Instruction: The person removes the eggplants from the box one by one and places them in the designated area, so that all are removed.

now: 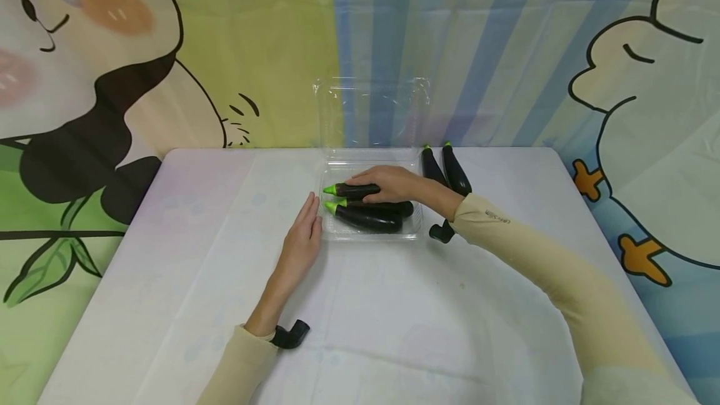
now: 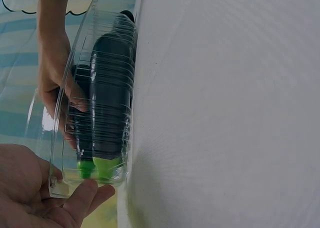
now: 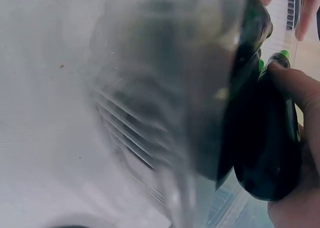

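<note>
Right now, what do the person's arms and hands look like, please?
The left hand and right hand are ungloved. The left sleeve and right sleeve are long and cream-coloured. Dark lettering, too small to read, marks the right sleeve near the wrist. A bent black fitting shows by the left wrist, another black fitting by the right.

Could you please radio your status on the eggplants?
Right hand grips an eggplant at container. Left hand against container's side. Two others inside, two outside. Nothing visibly blocking.
</note>
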### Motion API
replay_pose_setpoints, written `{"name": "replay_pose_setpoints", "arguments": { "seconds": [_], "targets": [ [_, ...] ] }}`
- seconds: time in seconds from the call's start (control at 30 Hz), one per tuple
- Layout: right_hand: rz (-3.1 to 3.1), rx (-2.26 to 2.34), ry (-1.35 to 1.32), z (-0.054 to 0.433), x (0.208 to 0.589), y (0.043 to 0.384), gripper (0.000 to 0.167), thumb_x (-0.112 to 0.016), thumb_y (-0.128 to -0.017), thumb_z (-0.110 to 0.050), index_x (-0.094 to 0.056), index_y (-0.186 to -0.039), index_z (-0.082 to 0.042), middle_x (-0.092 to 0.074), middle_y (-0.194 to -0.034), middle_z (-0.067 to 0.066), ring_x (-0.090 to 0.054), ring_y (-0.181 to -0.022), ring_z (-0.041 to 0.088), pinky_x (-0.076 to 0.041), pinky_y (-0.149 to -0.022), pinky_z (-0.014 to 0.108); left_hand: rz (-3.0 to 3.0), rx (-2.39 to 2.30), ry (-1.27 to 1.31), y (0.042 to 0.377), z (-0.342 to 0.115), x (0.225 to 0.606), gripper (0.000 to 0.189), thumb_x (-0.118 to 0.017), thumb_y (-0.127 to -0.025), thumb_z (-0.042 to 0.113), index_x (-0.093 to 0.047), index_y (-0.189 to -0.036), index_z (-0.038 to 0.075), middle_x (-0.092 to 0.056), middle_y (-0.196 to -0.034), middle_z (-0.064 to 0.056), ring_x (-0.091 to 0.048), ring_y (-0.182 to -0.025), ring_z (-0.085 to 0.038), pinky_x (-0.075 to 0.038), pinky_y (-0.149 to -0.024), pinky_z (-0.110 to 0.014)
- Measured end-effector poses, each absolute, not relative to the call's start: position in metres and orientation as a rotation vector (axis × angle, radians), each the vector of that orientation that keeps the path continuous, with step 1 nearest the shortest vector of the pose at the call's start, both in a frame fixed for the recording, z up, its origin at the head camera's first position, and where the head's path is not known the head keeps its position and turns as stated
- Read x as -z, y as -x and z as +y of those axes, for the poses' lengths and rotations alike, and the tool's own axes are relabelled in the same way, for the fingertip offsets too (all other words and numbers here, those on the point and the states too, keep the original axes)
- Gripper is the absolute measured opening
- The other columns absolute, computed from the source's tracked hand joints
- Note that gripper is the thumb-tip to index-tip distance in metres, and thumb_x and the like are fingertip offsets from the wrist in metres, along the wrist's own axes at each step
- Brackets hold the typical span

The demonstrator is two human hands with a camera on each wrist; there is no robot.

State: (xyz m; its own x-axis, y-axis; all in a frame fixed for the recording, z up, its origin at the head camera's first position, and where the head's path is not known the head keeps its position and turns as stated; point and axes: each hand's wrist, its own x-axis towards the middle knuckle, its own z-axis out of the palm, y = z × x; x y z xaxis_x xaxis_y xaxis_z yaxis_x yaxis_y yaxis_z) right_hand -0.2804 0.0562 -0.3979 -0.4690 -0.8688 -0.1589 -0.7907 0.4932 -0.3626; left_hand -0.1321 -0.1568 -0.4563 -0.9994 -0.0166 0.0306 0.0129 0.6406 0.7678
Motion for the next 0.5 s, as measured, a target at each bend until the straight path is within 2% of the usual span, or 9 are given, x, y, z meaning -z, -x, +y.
{"name": "replay_pose_setpoints", "arguments": {
  "seconds": [0.5],
  "targets": [
    [2.450, 0.403, 1.398, 0.0612, 0.3937, 0.2718, 0.052, -0.062, -0.096, -0.024, -0.046, -0.146, -0.020, -0.052, -0.146, 0.004, -0.050, -0.134, 0.024, -0.046, -0.108, 0.043, -2.805, 1.306, 0.010, 0.1307, -0.1570, 0.4568, 0.050, -0.034, -0.106, 0.021, -0.026, -0.153, 0.005, -0.018, -0.164, -0.005, -0.020, -0.150, -0.022, -0.023, -0.122, -0.044]
  ]
}}
